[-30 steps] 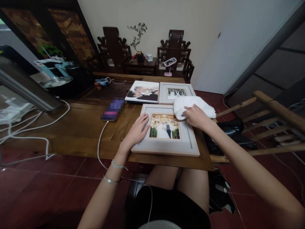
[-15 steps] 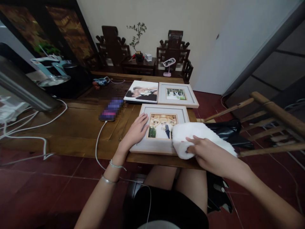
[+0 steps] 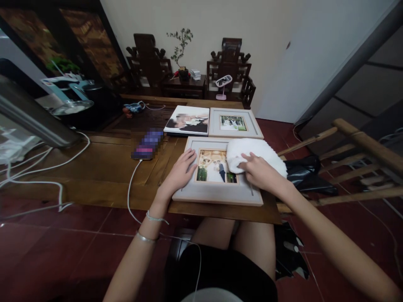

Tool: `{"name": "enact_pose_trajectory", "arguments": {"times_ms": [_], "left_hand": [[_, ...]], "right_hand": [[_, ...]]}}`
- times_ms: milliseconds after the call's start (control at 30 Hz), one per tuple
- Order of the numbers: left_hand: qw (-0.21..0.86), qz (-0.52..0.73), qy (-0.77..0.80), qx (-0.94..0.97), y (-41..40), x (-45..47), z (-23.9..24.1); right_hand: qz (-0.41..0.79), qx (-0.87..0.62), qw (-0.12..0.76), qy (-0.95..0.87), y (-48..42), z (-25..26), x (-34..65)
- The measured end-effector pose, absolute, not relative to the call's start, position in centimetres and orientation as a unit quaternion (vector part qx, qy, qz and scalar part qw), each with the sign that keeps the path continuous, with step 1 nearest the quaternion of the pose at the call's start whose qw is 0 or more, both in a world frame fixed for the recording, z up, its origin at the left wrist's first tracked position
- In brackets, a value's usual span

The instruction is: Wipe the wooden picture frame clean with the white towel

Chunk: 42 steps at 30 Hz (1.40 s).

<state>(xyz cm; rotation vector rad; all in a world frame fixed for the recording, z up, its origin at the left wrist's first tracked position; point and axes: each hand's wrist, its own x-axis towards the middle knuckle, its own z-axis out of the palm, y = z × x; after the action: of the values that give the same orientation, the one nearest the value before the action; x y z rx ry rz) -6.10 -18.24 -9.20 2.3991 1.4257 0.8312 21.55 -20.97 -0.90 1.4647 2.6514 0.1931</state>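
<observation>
Left hand (image 3: 181,172) lies flat, palm down, fingers extended and slightly spread, with the forearm reaching forward from lower centre. Right hand (image 3: 258,171) is palm down, fingers extended leftward, its forearm entering from the lower right.

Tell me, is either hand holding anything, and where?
Right hand presses the fluffy white cloth at its near edge; left hand lies flat on the pale wooden picture frame.

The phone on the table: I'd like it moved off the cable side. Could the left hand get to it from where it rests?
Probably yes. The left hand lies flat on the near picture frame, and the phone sits just beyond and to its left on bare table, with nothing between them; only its charging cable trails off.
</observation>
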Motion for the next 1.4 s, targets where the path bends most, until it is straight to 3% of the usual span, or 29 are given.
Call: {"name": "enact_pose_trajectory", "arguments": {"times_ms": [433, 633, 867, 1400], "left_hand": [[0.099, 0.305, 0.488, 0.812, -18.2, -5.8, -9.5], [0.095, 0.321, 0.489, 0.805, -18.1, -5.8, -9.9], [0.124, 0.332, 0.477, 0.804, -18.0, -6.1, -9.8], [0.111, 0.339, 0.477, 0.803, -18.1, -5.9, -9.9]], "right_hand": [[-0.075, 0.496, 0.052, 0.864, -30.9, 1.1, 21.9], [-0.062, 0.419, -0.007, 0.906, -29.1, -0.7, 16.8], [-0.070, 0.352, 0.013, 0.933, -27.4, -2.4, 11.5], [0.006, 0.489, 0.083, 0.868, -30.1, 0.5, 21.3]]}}
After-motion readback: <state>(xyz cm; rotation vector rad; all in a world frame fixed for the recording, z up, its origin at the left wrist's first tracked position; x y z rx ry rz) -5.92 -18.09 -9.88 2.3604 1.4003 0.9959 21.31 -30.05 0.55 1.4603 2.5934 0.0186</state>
